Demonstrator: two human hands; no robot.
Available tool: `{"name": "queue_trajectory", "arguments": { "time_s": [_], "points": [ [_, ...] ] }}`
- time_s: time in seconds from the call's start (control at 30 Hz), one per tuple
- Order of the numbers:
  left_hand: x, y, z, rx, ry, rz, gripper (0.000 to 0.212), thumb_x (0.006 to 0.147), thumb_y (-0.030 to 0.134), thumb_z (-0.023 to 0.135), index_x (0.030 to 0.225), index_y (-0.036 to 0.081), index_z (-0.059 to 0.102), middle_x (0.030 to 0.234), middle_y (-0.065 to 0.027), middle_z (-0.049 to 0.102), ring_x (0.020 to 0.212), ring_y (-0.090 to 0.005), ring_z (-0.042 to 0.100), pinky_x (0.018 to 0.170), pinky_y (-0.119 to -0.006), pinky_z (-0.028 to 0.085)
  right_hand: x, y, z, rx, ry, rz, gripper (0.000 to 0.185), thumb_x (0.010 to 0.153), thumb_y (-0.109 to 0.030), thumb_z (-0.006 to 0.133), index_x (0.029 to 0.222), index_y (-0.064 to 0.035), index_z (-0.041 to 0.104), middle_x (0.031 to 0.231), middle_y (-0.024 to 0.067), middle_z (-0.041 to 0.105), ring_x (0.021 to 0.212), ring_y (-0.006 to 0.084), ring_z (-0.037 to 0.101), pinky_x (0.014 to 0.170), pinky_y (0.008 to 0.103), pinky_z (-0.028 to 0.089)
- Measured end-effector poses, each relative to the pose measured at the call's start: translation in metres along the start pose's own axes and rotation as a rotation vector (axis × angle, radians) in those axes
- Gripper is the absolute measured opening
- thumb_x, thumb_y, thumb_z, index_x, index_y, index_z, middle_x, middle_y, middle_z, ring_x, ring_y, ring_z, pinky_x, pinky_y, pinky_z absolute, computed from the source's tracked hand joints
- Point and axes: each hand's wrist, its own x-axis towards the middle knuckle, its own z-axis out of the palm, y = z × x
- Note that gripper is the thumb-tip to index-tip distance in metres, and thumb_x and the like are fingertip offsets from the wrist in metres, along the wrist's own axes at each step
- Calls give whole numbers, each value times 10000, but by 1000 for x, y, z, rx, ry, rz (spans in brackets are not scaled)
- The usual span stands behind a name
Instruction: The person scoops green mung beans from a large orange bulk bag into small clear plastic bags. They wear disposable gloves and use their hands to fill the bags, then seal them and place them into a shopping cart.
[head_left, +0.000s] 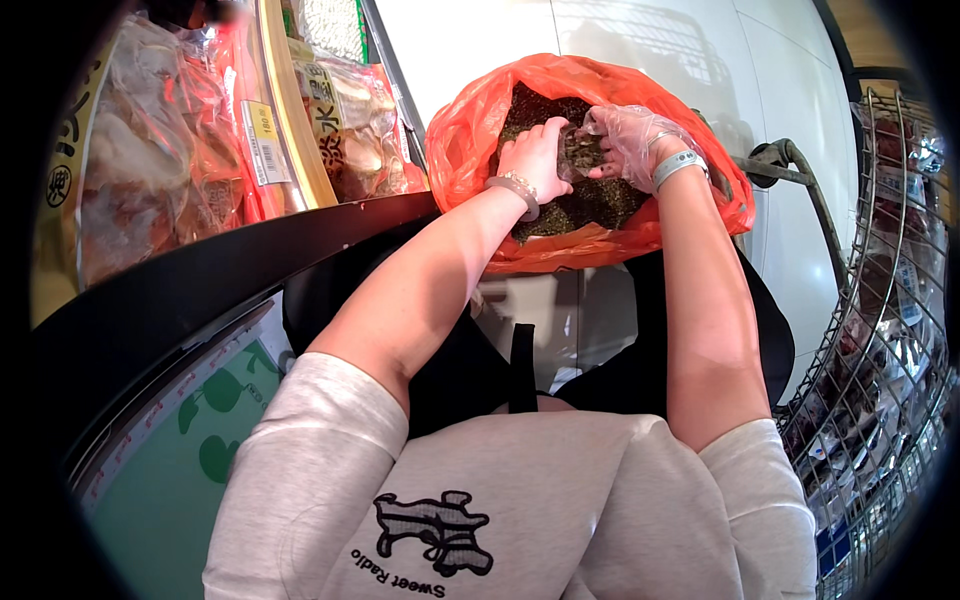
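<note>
An orange plastic bag (469, 142) stands before me with its mouth wide. Inside lie small, dark greenish-brown dried grains (600, 202), whose exact kind I cannot tell. My left hand (534, 157), bare, reaches over the near left part of the bag, thumb and fingers on a small piece of clear plastic film (571, 157). From the right comes my right hand (626, 142), covered by a thin clear plastic glove, its fingertips down at the grains and facing the left hand. Whether grains are between those fingers is hidden by the film and glare.
On the left, a display case with a dark rim (300, 244) holds packaged frozen food (150, 150) and a price tag (264, 142). A wire cart (877, 315) full of wrapped packages curves along my right. Metal tubing (799, 176) reaches from it toward the orange bag. Pale tiles (465, 30) form the floor.
</note>
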Motion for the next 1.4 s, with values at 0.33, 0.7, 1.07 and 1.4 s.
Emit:
{"name": "queue_trajectory", "arguments": {
  "time_s": [0.33, 0.7, 1.07, 1.4],
  "points": [
    [-2, 7, 0, 119, 41, 1, 837, 591, 247, 814, 1292, 141, 368, 1191, -108, 530, 1158, -277, 487, 965, -439, 359, -10, -9, 1, -102, -156, 89, 754, 898, -580, 328, 1332, 35, 382, 1346, 290, 387, 1191, 346, 441, 926, 425, 418],
    [-2, 7, -2, 125, 33, -25, 855, 598, 266, 819, 1302, 136, 353, 1195, -116, 528, 1159, -279, 486, 976, -437, 354, -14, -15, 10, -207, -37, 72, 543, 890, -462, 376, 1221, -48, 492, 1244, 162, 537, 1151, 323, 472, 938, 443, 395],
    [5, 5, -4, -180, 72, 25, 854, 583, 190, 823, 1287, 96, 349, 1200, -168, 521, 1139, -332, 493, 962, -401, 416, 99, 80, -37, -1215, 587, 22, 315, 832, -147, 497, 1067, 11, 635, 1184, 218, 574, 1094, 364, 567, 903, 452, 472],
    [-6, -7, -9, -577, 355, 130, 1030, 541, 126, 878, 1355, 36, 253, 1208, -168, 496, 1176, -263, 482, 1012, -376, 391, 49, 50, -5, -1113, 472, 144, 329, 825, -205, 546, 1101, -46, 628, 1193, 159, 582, 1077, 340, 577, 908, 443, 467]
  ]
}}
